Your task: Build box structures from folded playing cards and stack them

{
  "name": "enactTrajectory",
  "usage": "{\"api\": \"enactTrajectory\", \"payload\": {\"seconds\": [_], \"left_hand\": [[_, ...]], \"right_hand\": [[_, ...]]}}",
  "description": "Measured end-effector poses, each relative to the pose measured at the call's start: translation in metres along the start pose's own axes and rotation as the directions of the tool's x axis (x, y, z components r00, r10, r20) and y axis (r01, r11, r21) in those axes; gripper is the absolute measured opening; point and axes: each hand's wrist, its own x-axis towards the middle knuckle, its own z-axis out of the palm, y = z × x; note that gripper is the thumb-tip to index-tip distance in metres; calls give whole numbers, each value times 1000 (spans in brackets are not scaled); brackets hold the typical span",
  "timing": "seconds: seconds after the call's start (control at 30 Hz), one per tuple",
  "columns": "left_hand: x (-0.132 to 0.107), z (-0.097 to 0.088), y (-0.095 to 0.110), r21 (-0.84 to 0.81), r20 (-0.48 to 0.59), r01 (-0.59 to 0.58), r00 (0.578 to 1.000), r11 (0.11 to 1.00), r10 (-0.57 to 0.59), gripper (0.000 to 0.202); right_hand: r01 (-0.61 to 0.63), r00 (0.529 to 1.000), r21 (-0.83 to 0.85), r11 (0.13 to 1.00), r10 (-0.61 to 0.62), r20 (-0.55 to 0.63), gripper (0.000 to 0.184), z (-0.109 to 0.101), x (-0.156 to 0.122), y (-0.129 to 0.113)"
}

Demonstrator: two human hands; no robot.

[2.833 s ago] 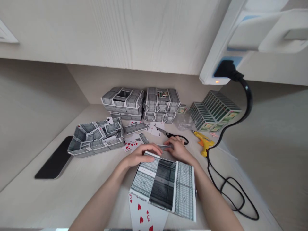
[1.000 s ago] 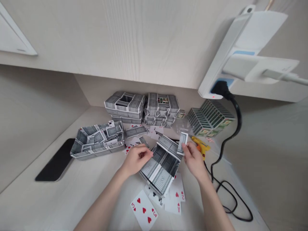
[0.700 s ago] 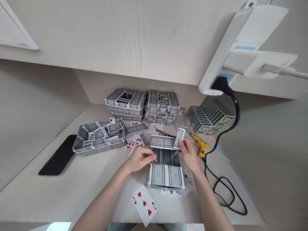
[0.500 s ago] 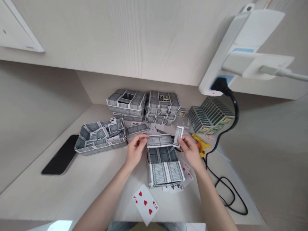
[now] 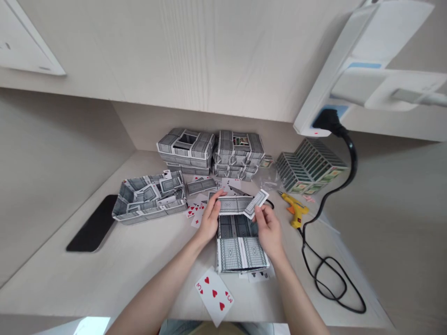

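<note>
The card box (image 5: 240, 253) sits on the counter (image 5: 104, 279), just beyond a three of hearts (image 5: 214, 294). The left hand (image 5: 210, 218) pinches the left end of its far wall. The right hand (image 5: 267, 228) pinches a tilted card (image 5: 257, 203) at that wall's right corner. I'd steady the wall upright and square the card's edge to the corner. A glue gun (image 5: 295, 209) lies to the right.

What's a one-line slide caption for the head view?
Left hand and right hand grip the far wall of a playing-card box on the desk, a yellow glue gun to its right.
</note>
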Motion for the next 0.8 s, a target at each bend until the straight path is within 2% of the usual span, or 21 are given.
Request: {"api": "enactTrajectory", "payload": {"seconds": [0.23, 0.4, 0.47, 0.53, 0.6, 0.8], "left_hand": [[1, 0, 1, 0, -15, 38, 999, 999, -38, 37], [1, 0, 1, 44, -28, 20, 999, 999, -19, 36], [1, 0, 0, 39, -26, 11, 1000, 999, -10, 36], [1, 0, -1, 38, -29, 4, 1000, 999, -3, 35], [1, 0, -1, 45, -33, -3, 999, 999, 4, 34], [1, 0, -3, 77, -58, -9, 998, 997, 13, 33]], "right_hand": [[20, 996, -56, 998, -15, 88, 32, -2, 3, -3], [34, 972, -174, 984, 8, 236, 31, -15, 9, -19], [49, 941, -239, 970, 35, 337, 34, -16, 12, -28], [51, 863, -249, 967, 83, 498, 35, -13, 13, -36], [65, 812, -267, 962, 104, 574, 33, -8, 12, -42], [82, 784, -351, 933, 157, 601, 31, -1, 10, -52]]}}
